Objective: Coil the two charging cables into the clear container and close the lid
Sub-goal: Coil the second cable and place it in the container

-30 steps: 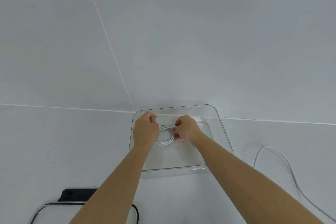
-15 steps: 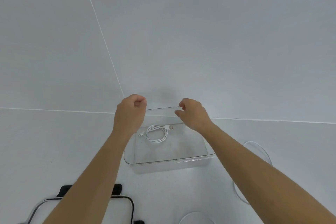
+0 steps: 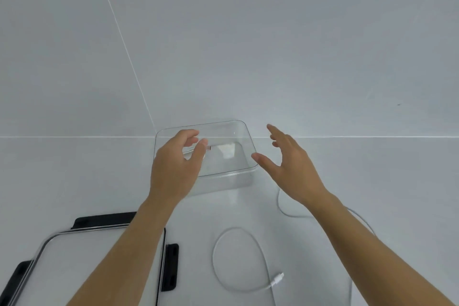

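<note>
The clear container (image 3: 244, 143) stands on the white surface ahead of me. My left hand (image 3: 175, 169) hovers over its left half with fingers apart and nothing in it. Beneath that hand only a small part of the first coiled white cable (image 3: 190, 150) shows, with its plug end beside my fingertips. My right hand (image 3: 289, 165) is open just right of the container, holding nothing. The second white cable (image 3: 232, 281) lies loose on the surface near me, looping to a white plug at its end.
The container's clear lid (image 3: 99, 266), with black clip latches on its sides, lies at the lower left under my left forearm. A white wall with thin seams rises behind the container.
Both hands let go of the coiled cable inside the container, lifted out and opened. My right hand moved off to the right of the container. The view tilted down, showing the lid and second cable.
</note>
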`<state>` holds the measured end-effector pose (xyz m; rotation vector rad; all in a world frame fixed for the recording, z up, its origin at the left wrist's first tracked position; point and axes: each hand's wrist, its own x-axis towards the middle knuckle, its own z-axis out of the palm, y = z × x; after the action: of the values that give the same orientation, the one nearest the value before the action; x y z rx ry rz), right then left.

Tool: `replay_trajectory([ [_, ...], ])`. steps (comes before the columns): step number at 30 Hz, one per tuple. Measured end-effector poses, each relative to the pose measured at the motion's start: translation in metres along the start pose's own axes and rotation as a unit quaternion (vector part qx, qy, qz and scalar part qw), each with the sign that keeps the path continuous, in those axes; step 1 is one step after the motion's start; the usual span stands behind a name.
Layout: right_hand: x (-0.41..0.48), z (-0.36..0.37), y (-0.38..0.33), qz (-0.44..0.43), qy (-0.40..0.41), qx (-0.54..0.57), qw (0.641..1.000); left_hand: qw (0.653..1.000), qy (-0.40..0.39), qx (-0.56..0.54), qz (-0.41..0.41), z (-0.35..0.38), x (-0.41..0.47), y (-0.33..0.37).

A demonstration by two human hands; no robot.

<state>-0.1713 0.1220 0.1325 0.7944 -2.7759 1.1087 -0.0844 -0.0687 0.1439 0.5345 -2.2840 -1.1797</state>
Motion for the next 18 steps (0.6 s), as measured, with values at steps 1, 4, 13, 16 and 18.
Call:
replay_trajectory([
  [1, -0.011, 0.001, 0.003, 0.002, -0.005, -0.002, 1.0, 1.0, -0.014, 0.002, -0.002, 0.004, -0.01, -0.001],
  [4, -0.044, 0.009, 0.009, 0.014, -0.026, -0.007, 1.0, 0.998, -0.053, 0.03, 0.005, 0.016, -0.039, -0.011],
  [13, -0.124, 0.043, 0.042, 0.004, -0.128, -0.087, 0.988, 0.961, -0.223, 0.144, 0.073, 0.06, -0.127, -0.05],
  [16, -0.145, 0.049, 0.052, -0.013, -0.169, -0.109, 0.979, 0.941, -0.274, 0.169, 0.106, 0.069, -0.148, -0.06],
  [18, -0.156, 0.054, 0.061, -0.022, -0.187, -0.113, 0.976, 0.925, -0.31, 0.189, 0.111, 0.074, -0.158, -0.066],
])
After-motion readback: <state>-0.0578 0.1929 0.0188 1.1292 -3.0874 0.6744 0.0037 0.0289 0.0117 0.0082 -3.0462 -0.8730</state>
